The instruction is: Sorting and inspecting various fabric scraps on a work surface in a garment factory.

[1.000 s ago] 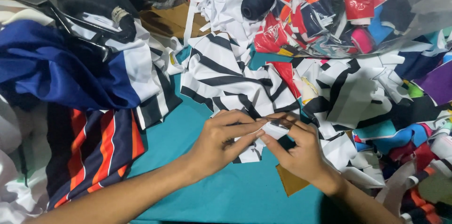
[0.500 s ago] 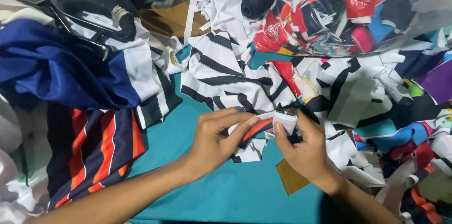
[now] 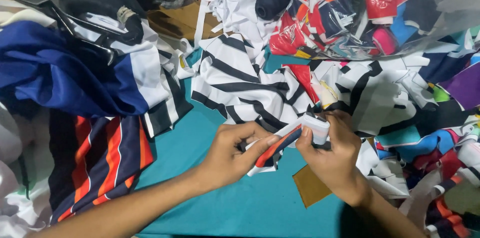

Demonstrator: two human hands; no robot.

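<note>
Seen from above, a worktop [image 3: 210, 208] under teal cloth is heaped with fabric offcuts. Far to the left of the fingers lies a folded piece in navy with orange and red stripes [image 3: 100, 163], its lower end cut off by the picture edge. Above it sits a bunched blue cloth [image 3: 60, 78], and on top of that a pair of large dark shears [image 3: 60, 15], partly out of frame at the top left.

The left hand [image 3: 232, 153] comes in from the lower left. Its fingers [image 3: 260, 143] are closed in a pinch on a narrow fabric strip [image 3: 280, 145], white with navy and red-orange bands. The strip's lower end disappears behind the thumb. Just above the fingers spreads a black and white striped cloth [image 3: 240, 83].

The right hand [image 3: 332, 160] meets the left one. Its fingers [image 3: 307, 145] are curled tight around the strip's white upper end, and a dark scrap shows under the palm, too hidden to identify. Below this hand a brown scrap [image 3: 310, 188] lies on the teal cloth, half covered by the wrist.

Up and to the right of the fingers, a clear plastic bag [image 3: 425, 13] stuffed with red, blue and pink scraps runs off the top edge.
</note>
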